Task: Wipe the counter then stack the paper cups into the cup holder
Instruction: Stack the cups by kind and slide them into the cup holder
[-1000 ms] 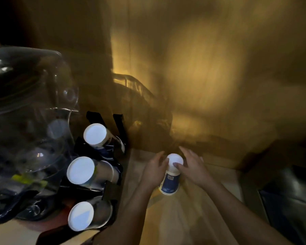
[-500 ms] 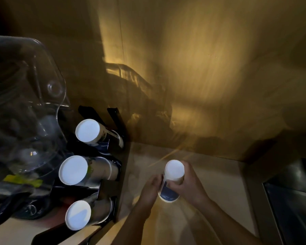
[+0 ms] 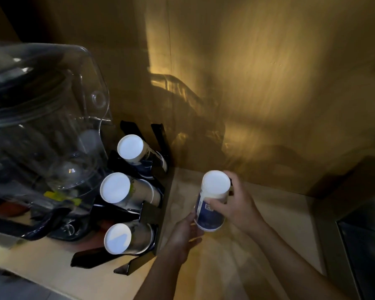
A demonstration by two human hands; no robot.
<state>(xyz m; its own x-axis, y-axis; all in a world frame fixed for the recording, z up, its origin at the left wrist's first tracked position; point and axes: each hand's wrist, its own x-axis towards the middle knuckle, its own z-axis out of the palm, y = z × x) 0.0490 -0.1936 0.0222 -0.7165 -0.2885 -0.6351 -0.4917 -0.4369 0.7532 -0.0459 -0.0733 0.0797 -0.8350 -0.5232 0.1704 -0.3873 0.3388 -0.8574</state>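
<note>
A stack of upside-down paper cups (image 3: 211, 200), white with blue print, is held just above the pale counter (image 3: 275, 217). My right hand (image 3: 236, 204) wraps the stack's upper part from the right. My left hand (image 3: 184, 232) supports its lower rim from the left. A black cup holder (image 3: 147, 215) stands to the left and carries three cup stacks lying slanted: the far stack (image 3: 136, 154), the middle stack (image 3: 123, 191) and the near stack (image 3: 126, 237), white bottoms facing me.
A clear plastic dome (image 3: 48, 118) covers a dark appliance at the left. A wooden wall (image 3: 258, 83) closes the back. A dark steel sink edge (image 3: 362, 245) lies at the right. The scene is dim.
Both hands closed on the cup stack and lifted it off the counter, tilting it slightly; the view moved closer and shifted a little.
</note>
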